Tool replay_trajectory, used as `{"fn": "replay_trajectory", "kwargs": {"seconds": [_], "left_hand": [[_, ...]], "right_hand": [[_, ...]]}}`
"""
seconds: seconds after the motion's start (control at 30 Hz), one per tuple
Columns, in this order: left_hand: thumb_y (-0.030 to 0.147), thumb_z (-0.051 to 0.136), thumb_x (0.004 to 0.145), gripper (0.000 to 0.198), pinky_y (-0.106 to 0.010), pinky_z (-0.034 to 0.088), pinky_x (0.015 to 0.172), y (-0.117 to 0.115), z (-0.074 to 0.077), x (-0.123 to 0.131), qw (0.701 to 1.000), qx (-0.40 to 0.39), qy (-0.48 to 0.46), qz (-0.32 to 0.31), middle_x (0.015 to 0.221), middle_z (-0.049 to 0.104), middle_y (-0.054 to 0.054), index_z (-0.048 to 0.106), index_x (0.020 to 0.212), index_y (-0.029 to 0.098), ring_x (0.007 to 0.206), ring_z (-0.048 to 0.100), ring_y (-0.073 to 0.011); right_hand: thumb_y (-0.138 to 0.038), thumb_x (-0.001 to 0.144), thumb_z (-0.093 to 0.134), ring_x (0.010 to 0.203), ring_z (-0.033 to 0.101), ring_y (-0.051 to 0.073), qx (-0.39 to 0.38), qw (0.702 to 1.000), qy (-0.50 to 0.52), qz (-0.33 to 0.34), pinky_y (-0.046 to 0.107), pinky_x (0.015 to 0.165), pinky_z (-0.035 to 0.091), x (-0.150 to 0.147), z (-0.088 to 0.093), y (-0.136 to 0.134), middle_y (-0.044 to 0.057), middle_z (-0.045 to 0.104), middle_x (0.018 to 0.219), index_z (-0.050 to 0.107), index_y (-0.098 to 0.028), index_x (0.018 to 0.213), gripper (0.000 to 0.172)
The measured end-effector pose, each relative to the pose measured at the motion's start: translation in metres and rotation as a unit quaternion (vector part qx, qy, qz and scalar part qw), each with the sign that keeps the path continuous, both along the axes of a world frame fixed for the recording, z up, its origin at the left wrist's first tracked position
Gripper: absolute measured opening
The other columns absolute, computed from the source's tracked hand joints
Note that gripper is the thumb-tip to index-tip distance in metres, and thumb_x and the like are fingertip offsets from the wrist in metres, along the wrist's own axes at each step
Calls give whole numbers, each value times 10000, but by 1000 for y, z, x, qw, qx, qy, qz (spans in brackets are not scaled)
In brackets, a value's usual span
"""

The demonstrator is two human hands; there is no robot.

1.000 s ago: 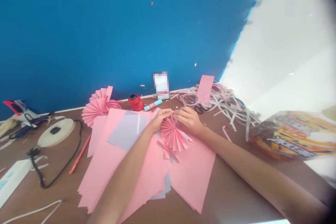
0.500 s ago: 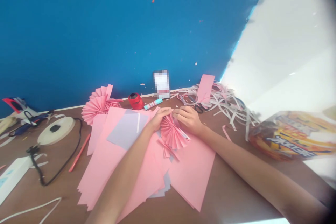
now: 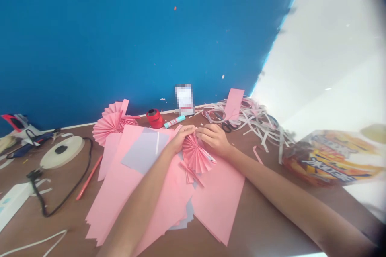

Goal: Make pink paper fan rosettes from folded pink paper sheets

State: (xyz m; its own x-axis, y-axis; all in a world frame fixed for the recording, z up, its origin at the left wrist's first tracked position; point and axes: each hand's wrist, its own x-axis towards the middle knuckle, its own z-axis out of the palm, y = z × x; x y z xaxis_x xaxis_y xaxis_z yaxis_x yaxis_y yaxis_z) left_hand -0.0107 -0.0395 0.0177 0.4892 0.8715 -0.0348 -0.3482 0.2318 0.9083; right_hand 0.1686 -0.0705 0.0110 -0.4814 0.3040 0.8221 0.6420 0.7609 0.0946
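Note:
A pleated pink paper fan [image 3: 197,153] is spread out between my hands, its folds opening toward me. My left hand [image 3: 180,138] pinches its upper left end, and my right hand [image 3: 214,139] grips the upper right end, fingertips close together. The exact hold of the fingertips is partly hidden. Just below lies a narrow folded pink paper strip [image 3: 193,174]. Beneath everything spread large pink paper sheets [image 3: 218,198], with a lavender sheet [image 3: 141,148] on top at the left.
Finished-looking pink fans [image 3: 110,124] sit at the back left. A red tape roll [image 3: 155,118], a glue stick [image 3: 175,122] and scissors [image 3: 226,127] lie behind my hands. Paper strips [image 3: 256,118] pile at the right, near a snack bag [image 3: 331,160]. A red pen [image 3: 89,177] is left.
Both hands keep hold of the fan in nearly the same pose. The whole view has shifted slightly, with things on the table appearing a little lower and further left.

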Motion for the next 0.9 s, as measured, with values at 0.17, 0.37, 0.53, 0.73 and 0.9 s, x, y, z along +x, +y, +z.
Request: {"fn": "replay_trajectory", "kwargs": {"seconds": [0.17, 0.37, 0.53, 0.73, 0.9], "left_hand": [[301, 780, 661, 297, -219, 304, 581, 0, 0, -1, 1000, 17, 17, -4, 626, 480, 41, 538, 624, 132, 567, 426, -74], [304, 758, 682, 299, -221, 299, 578, 0, 2, 0, 999, 29, 33, -12, 620, 474, 36, 522, 607, 136, 571, 421, -81], [289, 755, 672, 309, -221, 290, 560, -1, 4, 1, 1000, 21, 15, 3, 602, 451, 41, 495, 587, 146, 557, 399, -79], [270, 764, 668, 299, -212, 316, 576, 1, 1, 0, 1000, 21, 12, 10, 627, 457, 40, 502, 608, 142, 582, 414, -78], [252, 782, 644, 320, -206, 318, 567, 1, 1, 1, 1000, -2, 11, 20, 626, 451, 44, 483, 604, 145, 577, 411, -73]], "right_hand": [[-103, 909, 494, 864, 534, 176, -23, 1000, 8, 7, 324, 714, 420, -1, 0, 1, 34, 720, 987, 649, -210, 941, 191], [-108, 920, 467, 859, 531, 184, -35, 999, 0, 8, 332, 728, 413, -2, -1, 2, 50, 691, 881, 650, -209, 925, 209], [-126, 927, 476, 866, 539, 183, -46, 999, -1, -1, 333, 725, 406, -2, -1, 1, 62, 670, 884, 657, -206, 955, 200], [-112, 926, 477, 906, 546, 178, -36, 999, -2, 12, 330, 734, 413, -3, 0, 1, 54, 700, 1020, 641, -205, 986, 198], [-122, 928, 479, 892, 552, 179, -37, 999, 8, 13, 329, 723, 411, -3, 0, 2, 55, 693, 933, 643, -203, 979, 190]]}}
